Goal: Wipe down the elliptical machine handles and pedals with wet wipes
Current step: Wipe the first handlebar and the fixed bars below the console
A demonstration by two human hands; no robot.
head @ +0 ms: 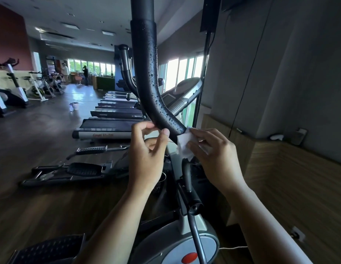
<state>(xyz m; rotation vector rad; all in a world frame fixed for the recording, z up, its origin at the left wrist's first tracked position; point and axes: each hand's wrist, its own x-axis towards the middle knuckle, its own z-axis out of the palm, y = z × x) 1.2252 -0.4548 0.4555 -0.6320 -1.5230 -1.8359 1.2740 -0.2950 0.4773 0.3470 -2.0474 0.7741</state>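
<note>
Floor: dark wood-look planks (pixel 51 130) run the length of a gym hall. The right side is bounded by a grey wall (pixel 308 73) above a wood-panelled ledge (pixel 280 159). Windows (pixel 182 73) admit strong daylight at the far right and along the back of the room. A row of treadmills (pixel 112 113) extends away from the camera; exercise bikes (pixel 15 86) stand along the left wall.

Containers: one small pale bin (pixel 74 106) stands on the floor left of the treadmill row. Its contents cannot be determined at this distance; something white appears to hang at its side.

Task items: the black padded elliptical handle (pixel 145 73) rises at frame centre, curves toward the right at its lower end, and is covered with water droplets. The white wet wipe (pixel 182 144) sits at the lower end of that padding, touching it. A black ribbed pedal (pixel 51 248) is at lower left. The grey flywheel housing (pixel 185 244) with a red mark is at bottom centre.

Hands: the right hand (pixel 215 159) grips the wipe with its fingers and presses it against the handle end. The left hand (pixel 147 153) is loosely curled, thumb and fingertips pinched close together just beside the handle's left edge; whether it holds a corner of the wipe is unclear.
</note>
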